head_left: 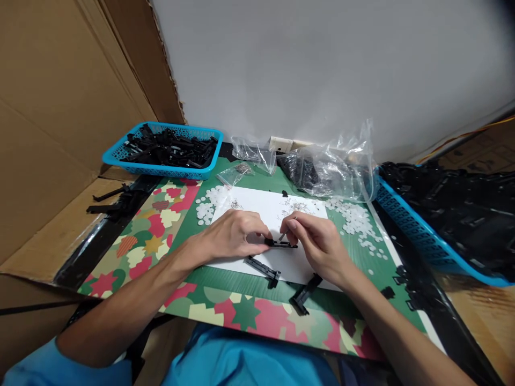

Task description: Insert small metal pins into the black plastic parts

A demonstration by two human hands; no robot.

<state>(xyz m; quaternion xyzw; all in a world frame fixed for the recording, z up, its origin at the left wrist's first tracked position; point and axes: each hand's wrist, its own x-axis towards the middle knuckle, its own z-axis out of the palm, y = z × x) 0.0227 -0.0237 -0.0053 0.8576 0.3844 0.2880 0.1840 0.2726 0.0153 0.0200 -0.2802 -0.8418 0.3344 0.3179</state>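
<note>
My left hand pinches the left end of a small black plastic bar lying on a white sheet. My right hand is closed over the bar's right part, its fingertips pinched on a tiny piece pressed to the bar. Two more black bars lie on the sheet's near edge, one in the middle and one by my right wrist. Tiny metal springs are scattered at the sheet's far side.
A blue basket of black parts stands at the far left; a larger blue basket is on the right. Clear plastic bags lie behind the sheet. White discs dot the green mat. Cardboard walls the left side.
</note>
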